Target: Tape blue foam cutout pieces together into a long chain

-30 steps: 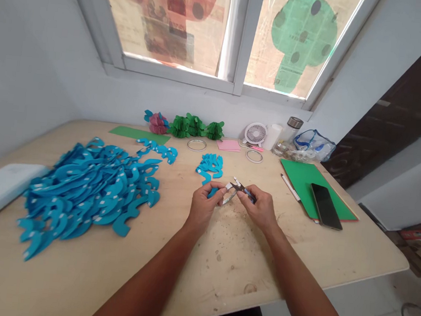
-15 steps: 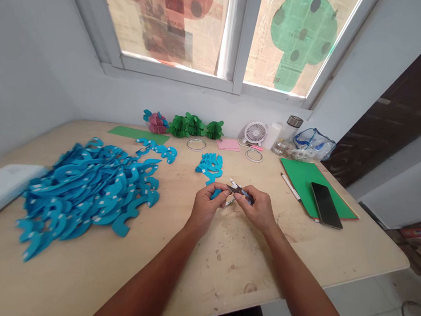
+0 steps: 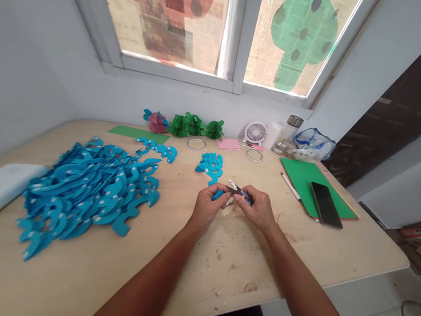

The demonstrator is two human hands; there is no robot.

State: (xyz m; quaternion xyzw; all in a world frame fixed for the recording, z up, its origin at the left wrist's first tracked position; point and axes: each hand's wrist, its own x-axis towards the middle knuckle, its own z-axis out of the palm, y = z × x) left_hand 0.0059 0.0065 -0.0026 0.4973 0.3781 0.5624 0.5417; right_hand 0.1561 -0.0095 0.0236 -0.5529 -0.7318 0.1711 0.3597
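Note:
My left hand (image 3: 206,206) pinches a blue paper piece (image 3: 217,194) between thumb and fingers. Just past my fingertips lies a small fanned stack of blue cut-outs (image 3: 212,163), its lower end reaching towards the left hand. In my right hand (image 3: 260,210) is a small dark-bladed cutting tool (image 3: 234,190) with a bluish handle, seemingly small scissors, its blade pointing left at the left fingertips. A thin white strip (image 3: 233,184) shows behind the blade; what it is I cannot tell. Both hands nearly meet above the table.
A large heap of blue paper cut-outs with white squares (image 3: 95,191) covers the left side, beside a white box (image 3: 2,192). Tape rolls (image 3: 196,144), green paper flowers (image 3: 193,125) and a small fan (image 3: 255,132) stand behind. A phone (image 3: 326,205) rests on green sheets (image 3: 300,176) at right.
The blade has shifted slightly, now lying flatter across the left fingertips. The blue piece at my left hand has moved a little to the right. The rest stays put.

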